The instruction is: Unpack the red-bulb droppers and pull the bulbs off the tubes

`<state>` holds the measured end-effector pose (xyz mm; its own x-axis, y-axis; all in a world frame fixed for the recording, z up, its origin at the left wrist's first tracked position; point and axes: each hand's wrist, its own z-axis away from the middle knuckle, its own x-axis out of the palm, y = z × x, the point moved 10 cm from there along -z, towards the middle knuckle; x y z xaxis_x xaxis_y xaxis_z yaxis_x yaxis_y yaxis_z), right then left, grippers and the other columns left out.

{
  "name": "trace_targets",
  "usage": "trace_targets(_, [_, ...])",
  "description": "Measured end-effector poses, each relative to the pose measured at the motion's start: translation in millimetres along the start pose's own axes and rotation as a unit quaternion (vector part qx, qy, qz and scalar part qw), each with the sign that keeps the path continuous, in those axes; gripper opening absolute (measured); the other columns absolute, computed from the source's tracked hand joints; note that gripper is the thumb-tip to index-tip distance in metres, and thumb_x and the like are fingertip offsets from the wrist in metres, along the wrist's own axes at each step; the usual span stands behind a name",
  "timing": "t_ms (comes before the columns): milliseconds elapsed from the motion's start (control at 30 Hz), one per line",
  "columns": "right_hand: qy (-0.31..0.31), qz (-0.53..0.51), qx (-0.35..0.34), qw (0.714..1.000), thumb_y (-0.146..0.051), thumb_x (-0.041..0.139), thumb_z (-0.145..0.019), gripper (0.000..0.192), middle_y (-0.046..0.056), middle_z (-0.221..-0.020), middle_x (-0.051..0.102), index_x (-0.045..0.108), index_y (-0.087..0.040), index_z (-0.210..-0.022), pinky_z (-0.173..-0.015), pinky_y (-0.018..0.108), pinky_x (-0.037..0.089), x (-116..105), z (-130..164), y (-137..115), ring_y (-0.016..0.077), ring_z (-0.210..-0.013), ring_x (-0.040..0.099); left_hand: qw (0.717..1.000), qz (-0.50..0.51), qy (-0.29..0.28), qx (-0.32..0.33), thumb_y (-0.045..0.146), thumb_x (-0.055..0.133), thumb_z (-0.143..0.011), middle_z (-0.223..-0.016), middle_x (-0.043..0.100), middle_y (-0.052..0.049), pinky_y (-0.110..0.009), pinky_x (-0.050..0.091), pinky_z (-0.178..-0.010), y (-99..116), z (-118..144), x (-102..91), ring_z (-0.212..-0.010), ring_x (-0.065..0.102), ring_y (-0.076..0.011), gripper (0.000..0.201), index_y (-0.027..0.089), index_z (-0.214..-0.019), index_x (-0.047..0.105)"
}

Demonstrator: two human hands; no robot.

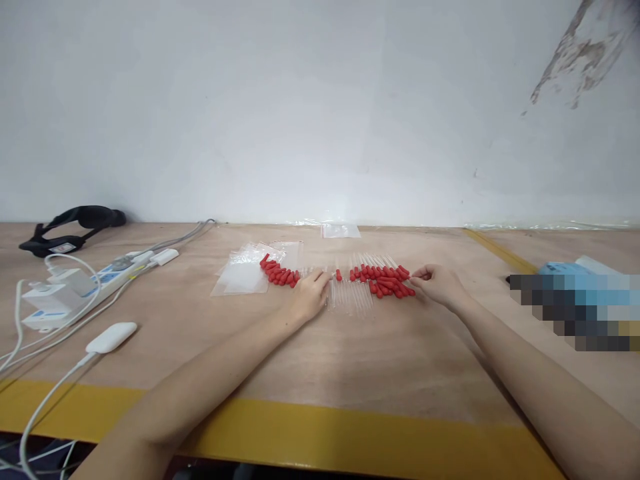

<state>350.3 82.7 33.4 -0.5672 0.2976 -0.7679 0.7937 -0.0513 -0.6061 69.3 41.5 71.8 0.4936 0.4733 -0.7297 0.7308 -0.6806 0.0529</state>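
Note:
Several red rubber dropper bulbs point(383, 273) lie in a row with a loose pile in front of it, right of centre. Clear thin dropper tubes point(351, 298) lie side by side in front of the row, and more stick out behind it. At the pile's right end, my right hand point(440, 283) pinches a bulb between thumb and finger. My left hand point(311, 295) rests closed at the left edge of the tubes; what its fingers hold is hidden. A single red bulb point(339, 275) is just right of it. Another curved row of bulbs point(279, 273) lies to its left.
Clear plastic bags point(245, 272) lie behind the left bulbs, another bag point(341, 231) near the wall. At left are a power strip point(107, 277) with chargers and cables, a white puck point(111, 338) and a black headset point(75, 228). A blue package point(575, 270), partly blurred, is at right.

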Motion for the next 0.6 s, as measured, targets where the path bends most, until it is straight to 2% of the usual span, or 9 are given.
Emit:
trace_targets(100, [-0.032,0.016,-0.008,0.999,-0.033,0.055,-0.067,0.017,0.003,-0.063,0.064,0.062,-0.018,-0.066,-0.053,0.022,0.038,6,1,-3,0.0137,-0.058,0.056,1.000,0.009,-0.005,0.004,0.013,0.043,-0.082,-0.079,0.057,-0.004,-0.025,0.045,-0.064,4,3,8.9,-0.072,0.056,-0.0145,0.017,0.017,-0.087,0.058])
trace_targets(267, [-0.038,0.090,-0.027,0.995,-0.035,0.050,-0.070,0.022,0.003,-0.067,0.065,0.065,-0.020,-0.065,-0.054,0.023,0.036,2,4,-15,0.0158,-0.064,0.057,0.999,0.035,-0.006,-0.007,0.022,0.048,-0.081,-0.082,0.058,-0.005,-0.025,0.047,-0.062,6,8,13.7,-0.068,0.056,-0.0133,0.016,0.016,-0.076,0.061])
trace_targets(367, [-0.053,0.139,-0.037,0.988,-0.035,0.047,-0.072,0.026,0.004,-0.064,0.064,0.065,-0.020,-0.062,-0.052,0.024,0.034,3,5,-21,0.0161,-0.061,0.057,0.998,0.055,-0.006,-0.019,0.025,0.048,-0.081,-0.086,0.058,-0.005,-0.026,0.048,-0.063,7,8,10.3,-0.069,0.056,-0.0135,0.017,0.016,-0.079,0.062])
trace_targets(500, [-0.066,0.175,-0.035,0.982,-0.033,0.046,-0.073,0.026,0.007,-0.067,0.065,0.067,-0.020,-0.064,-0.052,0.025,0.032,4,4,-19,0.0169,-0.062,0.057,0.998,0.060,0.020,-0.027,0.023,0.050,-0.080,-0.086,0.059,-0.006,-0.032,0.047,-0.074,5,4,-3.5,-0.081,0.055,-0.0178,0.017,0.016,-0.088,0.062])
trace_targets(600, [-0.028,0.163,-0.036,0.986,-0.033,0.048,-0.073,0.024,0.007,-0.072,0.066,0.068,-0.020,-0.070,-0.054,0.024,0.033,-6,2,-24,0.0172,-0.067,0.058,0.999,0.044,0.004,-0.031,0.021,0.052,-0.078,-0.086,0.059,-0.006,-0.034,0.045,-0.077,0,0,-5.9,-0.086,0.053,-0.0194,0.014,0.016,-0.084,0.064])
